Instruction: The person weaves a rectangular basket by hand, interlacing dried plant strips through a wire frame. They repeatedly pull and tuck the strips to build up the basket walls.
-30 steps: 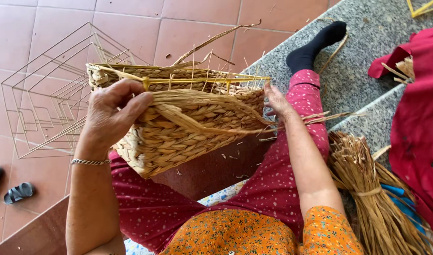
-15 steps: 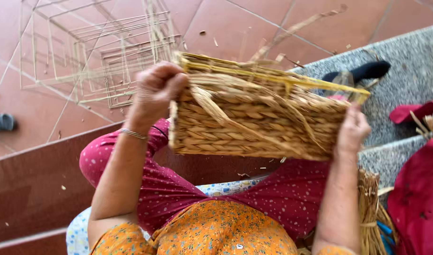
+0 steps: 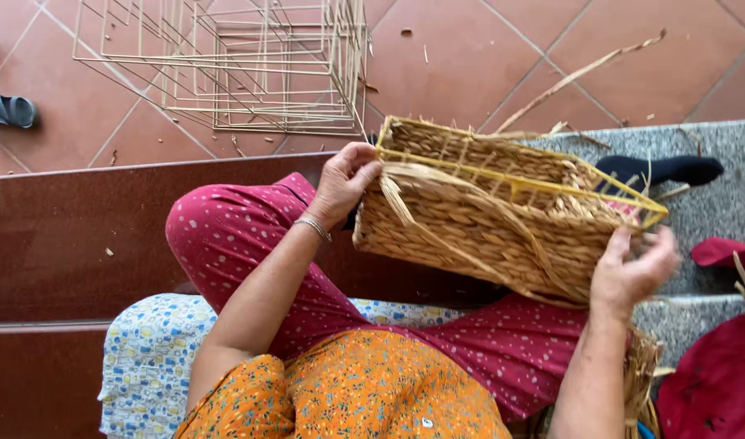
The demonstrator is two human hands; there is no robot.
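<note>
A half-woven straw basket (image 3: 486, 219) on a yellow wire frame rests over my lap, tilted, its opening facing away. My left hand (image 3: 344, 183) grips the basket's left rim corner, where a loose straw strand (image 3: 437, 236) trails across the woven side. My right hand (image 3: 633, 272) is at the basket's lower right corner, fingers spread and blurred, touching the weave and the strand's end. My legs are in red dotted trousers (image 3: 250, 244).
A stack of bare wire basket frames (image 3: 226, 65) stands on the terracotta tile floor beyond the dark step (image 3: 80, 236). A sandal (image 3: 10, 110) lies far left. A straw bundle (image 3: 641, 374) and red cloth (image 3: 714, 382) sit at my right. I sit on a patterned cushion (image 3: 145, 358).
The basket has been turned and tipped down toward the right. My right hand has loosened from the right edge and now spreads at the lower corner. The view shifted.
</note>
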